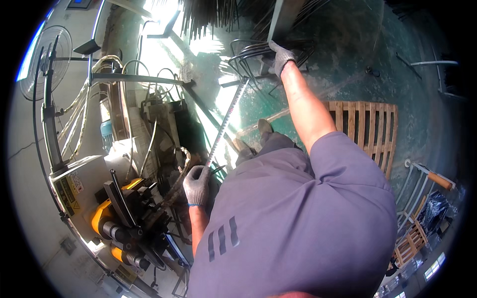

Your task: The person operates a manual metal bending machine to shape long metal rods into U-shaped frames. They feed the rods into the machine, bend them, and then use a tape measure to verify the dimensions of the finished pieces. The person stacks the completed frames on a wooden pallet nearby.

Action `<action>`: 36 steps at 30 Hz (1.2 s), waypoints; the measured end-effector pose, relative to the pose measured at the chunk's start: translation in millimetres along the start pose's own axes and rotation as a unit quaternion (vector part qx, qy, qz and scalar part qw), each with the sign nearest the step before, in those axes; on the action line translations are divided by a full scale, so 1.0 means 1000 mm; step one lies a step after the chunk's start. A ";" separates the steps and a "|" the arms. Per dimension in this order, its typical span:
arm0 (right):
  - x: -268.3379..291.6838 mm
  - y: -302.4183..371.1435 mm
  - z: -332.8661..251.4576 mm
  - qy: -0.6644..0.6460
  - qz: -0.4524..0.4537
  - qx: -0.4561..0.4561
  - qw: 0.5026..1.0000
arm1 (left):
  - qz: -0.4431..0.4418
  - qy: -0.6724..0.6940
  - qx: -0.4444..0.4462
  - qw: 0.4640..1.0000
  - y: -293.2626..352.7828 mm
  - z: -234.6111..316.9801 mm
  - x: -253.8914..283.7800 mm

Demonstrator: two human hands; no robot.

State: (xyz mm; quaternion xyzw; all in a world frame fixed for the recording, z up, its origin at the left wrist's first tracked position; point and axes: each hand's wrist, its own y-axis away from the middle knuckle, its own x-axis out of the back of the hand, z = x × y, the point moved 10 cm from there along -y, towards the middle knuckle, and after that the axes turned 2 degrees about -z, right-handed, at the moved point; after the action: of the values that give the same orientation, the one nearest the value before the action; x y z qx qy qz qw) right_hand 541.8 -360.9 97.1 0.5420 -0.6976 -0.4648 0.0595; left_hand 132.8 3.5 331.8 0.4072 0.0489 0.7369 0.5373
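On your left, a white metal cabinet (92, 166) bears a black-and-yellow rectangular label (64, 192) with a triangular sign (75, 204); its print, like your long pale strip's (227, 122) markings, is unreadable.

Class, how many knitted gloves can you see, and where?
2. One grey knitted glove is on the left hand, at the tape measure's lower end; the other is on the right hand, by the bent rods.

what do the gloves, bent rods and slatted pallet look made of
Gloves: grey knitted fabric, matte, judging by the coarse-looking texture. Bent rods: probably steel, dark finish, slim yet holding their curves. Slatted pallet: likely wood, unpainted-looking, given its brown boards.
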 end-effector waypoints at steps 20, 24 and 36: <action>0.016 0.009 0.005 -0.124 -0.029 -0.013 0.992 | 0.004 0.002 0.013 1.000 0.005 -0.006 -0.010; 0.017 0.001 -0.001 -0.161 -0.024 0.002 0.987 | 0.007 -0.004 0.006 1.000 0.005 -0.001 -0.014; -0.012 -0.016 0.002 -0.240 -0.046 0.024 0.969 | 0.004 0.031 -0.001 1.000 0.009 0.023 -0.025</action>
State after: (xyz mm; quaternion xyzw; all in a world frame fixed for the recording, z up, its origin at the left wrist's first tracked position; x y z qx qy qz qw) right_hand 557.0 -349.5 90.2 0.4472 -0.6771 -0.5663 -0.1441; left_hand 143.4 -29.7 337.4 0.3839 0.0632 0.7516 0.5327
